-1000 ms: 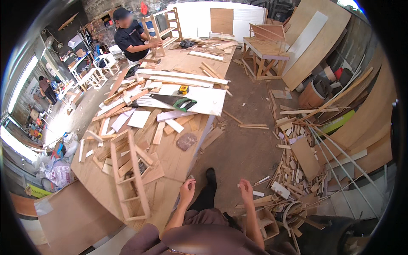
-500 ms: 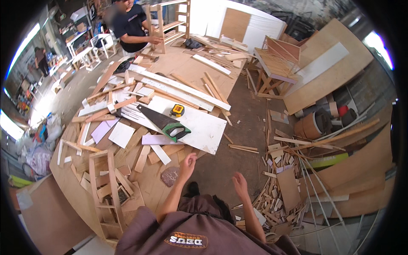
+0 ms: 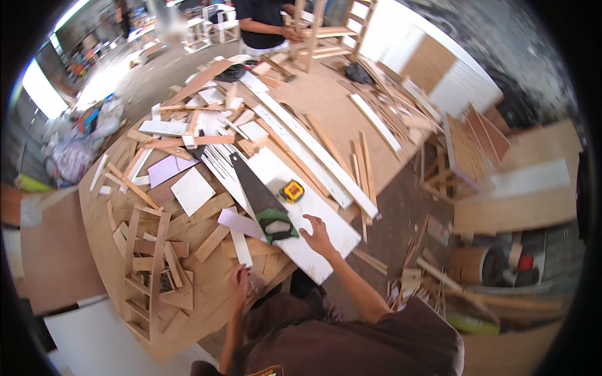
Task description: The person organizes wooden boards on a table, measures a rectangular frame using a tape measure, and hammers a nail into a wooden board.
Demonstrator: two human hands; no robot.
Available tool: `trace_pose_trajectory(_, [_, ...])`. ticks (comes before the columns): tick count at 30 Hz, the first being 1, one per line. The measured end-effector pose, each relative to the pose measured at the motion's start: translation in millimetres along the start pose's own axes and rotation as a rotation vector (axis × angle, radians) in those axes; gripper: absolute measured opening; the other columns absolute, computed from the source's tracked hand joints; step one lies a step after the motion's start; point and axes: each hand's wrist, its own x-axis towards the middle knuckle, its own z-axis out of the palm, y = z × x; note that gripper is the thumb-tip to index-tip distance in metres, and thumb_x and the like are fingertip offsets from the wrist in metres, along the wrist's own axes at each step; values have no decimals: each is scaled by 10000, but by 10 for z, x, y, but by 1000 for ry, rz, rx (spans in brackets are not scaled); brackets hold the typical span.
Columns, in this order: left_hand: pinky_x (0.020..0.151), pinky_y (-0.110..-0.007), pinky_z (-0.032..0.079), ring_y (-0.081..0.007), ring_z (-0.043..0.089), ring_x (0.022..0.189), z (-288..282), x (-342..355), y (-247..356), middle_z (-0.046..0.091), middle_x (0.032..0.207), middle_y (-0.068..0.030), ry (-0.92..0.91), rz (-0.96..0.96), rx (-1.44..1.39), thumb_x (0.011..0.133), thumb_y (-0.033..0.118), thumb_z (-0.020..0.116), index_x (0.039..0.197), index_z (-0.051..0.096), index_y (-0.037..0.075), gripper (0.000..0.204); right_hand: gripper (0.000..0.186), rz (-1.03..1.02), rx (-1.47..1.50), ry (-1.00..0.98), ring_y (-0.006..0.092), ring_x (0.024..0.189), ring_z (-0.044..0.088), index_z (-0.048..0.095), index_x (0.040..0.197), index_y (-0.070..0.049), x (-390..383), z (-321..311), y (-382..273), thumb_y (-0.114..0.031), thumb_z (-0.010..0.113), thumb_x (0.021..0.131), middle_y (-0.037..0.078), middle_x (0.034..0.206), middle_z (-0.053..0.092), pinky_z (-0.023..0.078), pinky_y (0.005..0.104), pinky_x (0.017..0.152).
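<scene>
My right hand reaches over a white board, fingers spread just to the right of the green handle of a handsaw. A yellow tape measure lies on the board above that hand. My left hand is lower, near the table edge and beside a pale lilac-grey piece, with its fingers loosely bent and apart; I see nothing held in it. Wooden offcuts, white strips and a small ladder-like wooden frame cover much of the plywood table around them.
Across the table, a person grips a wooden shelf frame. A wooden stand and leaning sheets are at the right, above scrap wood on the floor. Bags and a large panel are at the left.
I have moved closer to the table and turned, so it fills more of my view. My right hand has moved forward and left, from over the floor to beside the saw's handle.
</scene>
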Motion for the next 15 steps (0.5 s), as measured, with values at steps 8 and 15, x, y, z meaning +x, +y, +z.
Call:
trace_pose_trajectory(8, [920, -290, 491, -157, 638, 1017, 519, -163, 320, 689, 1111, -69, 336, -208, -95, 1041, 178, 553, 1290, 601, -19, 320, 725, -24, -432, -329, 389, 1281, 450, 495, 1422, -218, 1535, 263, 23, -312, 807, 775, 170, 1450, 390, 453, 542, 966])
trace_pose_trajectory(15, [990, -313, 469, -152, 571, 1177, 933, -246, 1125, 589, 1336, -137, 352, -43, -85, 1038, 182, 575, 1423, 512, 43, 414, 520, -266, 281, -321, 376, 1169, 542, 613, 1302, -122, 868, -349, -1145, -250, 751, 817, 176, 1302, 530, 451, 456, 1014])
